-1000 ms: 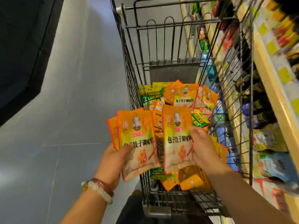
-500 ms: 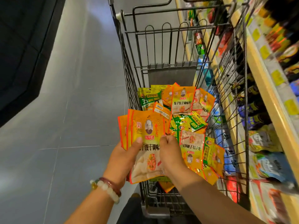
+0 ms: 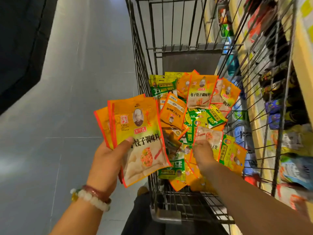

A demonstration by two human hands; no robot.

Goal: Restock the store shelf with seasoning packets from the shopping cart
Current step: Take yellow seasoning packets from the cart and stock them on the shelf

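Left hand [image 3: 108,160]: grip clamped on a small fanned stack of orange seasoning packets [image 3: 140,138], thumb pressed across the printed face, fingers hidden behind. The stack is held just left of the cart's near left wall, above the floor. Long axis runs roughly vertical in view, top edge tilted slightly left; the portrait label reads upright, pale bottom end toward the person. At least three packets in the fan, the front one fully visible, the others showing only orange edges at left.

Right hand [image 3: 202,152]: inside the cart, back of the hand up, fingers curled onto a pale-faced orange packet [image 3: 210,139] on top of the pile. Grip appears closed on that packet's lower edge; the fingertips themselves are hidden. This packet lies print inverted, long axis near vertical.

Shopping cart [image 3: 171,209]: wire basket, holding a loose pile of packets [image 3: 201,92], orange ones mixed with green-and-yellow ones [image 3: 161,85]. Orientations are mixed: some face up and upright, some inverted, several skewed. Pile fills the middle and near part of the basket; a grey panel stands at the far end.

Surroundings: grey tiled floor [image 3: 76,82] at left, dark surface at upper left. Store shelf [image 3: 303,53] runs along the cart's right side, stocked with goods, blurred through the wires. Beaded bracelets [image 3: 92,198] on the left wrist.
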